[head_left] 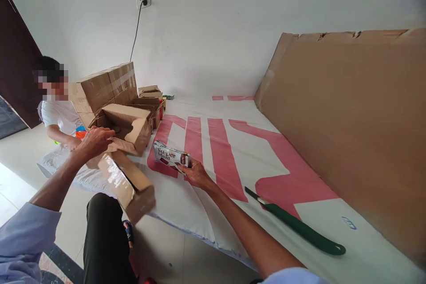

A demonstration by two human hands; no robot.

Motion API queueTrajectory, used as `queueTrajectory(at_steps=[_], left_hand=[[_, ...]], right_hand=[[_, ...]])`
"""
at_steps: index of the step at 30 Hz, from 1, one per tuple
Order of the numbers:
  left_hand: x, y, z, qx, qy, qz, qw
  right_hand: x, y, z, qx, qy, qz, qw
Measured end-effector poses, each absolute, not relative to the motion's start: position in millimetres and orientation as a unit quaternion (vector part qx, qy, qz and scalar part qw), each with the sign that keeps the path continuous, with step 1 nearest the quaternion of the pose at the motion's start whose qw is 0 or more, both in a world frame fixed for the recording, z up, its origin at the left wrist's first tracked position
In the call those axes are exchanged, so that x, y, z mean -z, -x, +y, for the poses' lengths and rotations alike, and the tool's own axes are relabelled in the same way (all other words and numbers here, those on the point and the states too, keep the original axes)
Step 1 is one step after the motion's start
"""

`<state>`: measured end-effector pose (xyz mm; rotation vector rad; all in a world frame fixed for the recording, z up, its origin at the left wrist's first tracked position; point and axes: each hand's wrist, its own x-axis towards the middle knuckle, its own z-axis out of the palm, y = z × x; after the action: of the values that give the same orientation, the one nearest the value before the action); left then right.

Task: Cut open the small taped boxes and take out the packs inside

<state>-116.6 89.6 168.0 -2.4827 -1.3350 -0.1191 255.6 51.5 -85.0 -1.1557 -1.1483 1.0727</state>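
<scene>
My right hand (196, 172) grips the end of a white and brown packet (170, 156) with "Su-per" printed on it, holding it just above the cloth. My left hand (96, 143) is closed over the near edge of an open cardboard box (141, 131), whose visible inside shows bare board. Below that hand a second, long cardboard box (128, 182) leans tilted over the front edge of the covered surface. The fingertips of my left hand are partly hidden by the box edge.
A green-handled knife (299, 226) with a dark blade lies at right on the red-and-white cloth (239, 155). A large cardboard sheet (346, 115) stands behind it. Stacked boxes (106, 84) stand at left, beside a seated person (61, 113). A plugged-in cord (136, 31) hangs from the wall.
</scene>
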Motion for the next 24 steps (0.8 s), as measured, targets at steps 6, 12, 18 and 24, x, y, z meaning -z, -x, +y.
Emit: queueTrajectory(at_steps=[6,12,18,24], left_hand=[[-166,108,107,0.093,0.872,-0.469,0.110],[-176,111,97,0.247,0.842,-0.475,0.065],[-192,112,87,0.314,0.812,-0.490,0.044],[-187,111,75,0.327,0.794,-0.508,0.069]], right_hand=[[92,-248,59,-0.467,0.494,-0.471,0.563],[95,-256,51,-0.476,0.492,-0.454,0.571],[93,-255,53,-0.470,0.502,-0.461,0.561],[86,-237,65,-0.452,0.500,-0.486,0.557]])
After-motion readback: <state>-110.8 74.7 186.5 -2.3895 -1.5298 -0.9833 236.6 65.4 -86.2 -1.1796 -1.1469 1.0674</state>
